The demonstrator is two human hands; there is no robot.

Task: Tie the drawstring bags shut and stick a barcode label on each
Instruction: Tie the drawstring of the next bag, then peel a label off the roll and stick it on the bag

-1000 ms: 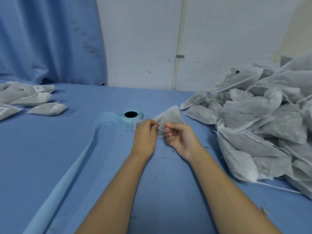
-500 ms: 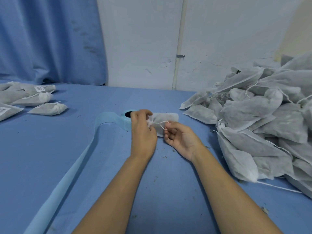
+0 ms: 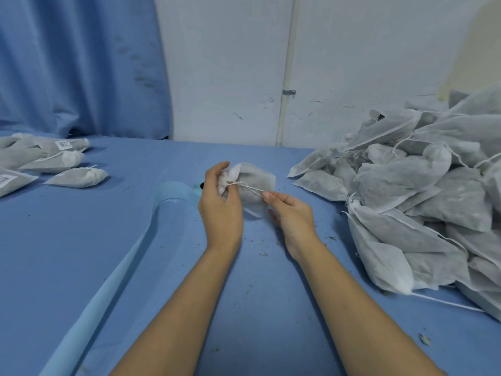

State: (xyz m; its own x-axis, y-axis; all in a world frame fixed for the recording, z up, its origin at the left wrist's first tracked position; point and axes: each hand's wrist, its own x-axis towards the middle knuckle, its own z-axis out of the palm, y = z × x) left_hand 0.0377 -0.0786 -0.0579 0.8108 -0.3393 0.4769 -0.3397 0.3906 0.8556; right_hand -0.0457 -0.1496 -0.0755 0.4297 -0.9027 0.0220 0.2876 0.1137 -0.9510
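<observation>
At my far left a few tied bags (image 3: 76, 177) lie on the blue surface (image 3: 81, 253). Their necks are gathered, and one further back carries a white barcode label (image 3: 64, 144). A pale blue backing strip (image 3: 113, 280) runs from the near left edge up toward the middle. It ends at the label roll (image 3: 197, 187), which is mostly hidden behind my left grip (image 3: 221, 210). That grip is clamped round the bunched neck of the drawstring bag (image 3: 254, 183), with the fingers curled over the white ruffle at its mouth. The bag's body sticks out to the right, just behind both hands, and I cannot tell whether its lower corner touches the surface. A dark greyish filling shows through its thin white fabric. The drawstring (image 3: 250, 188) runs taut from the neck down to my right grip (image 3: 292, 215), which pinches its end between thumb and forefinger, just beside the bag. Further right, well apart from my hands, a big pile of bags (image 3: 423, 191) is heaped against the wall. They show the same grey filling, many mouths are flat and ungathered, and loose strings trail out.
</observation>
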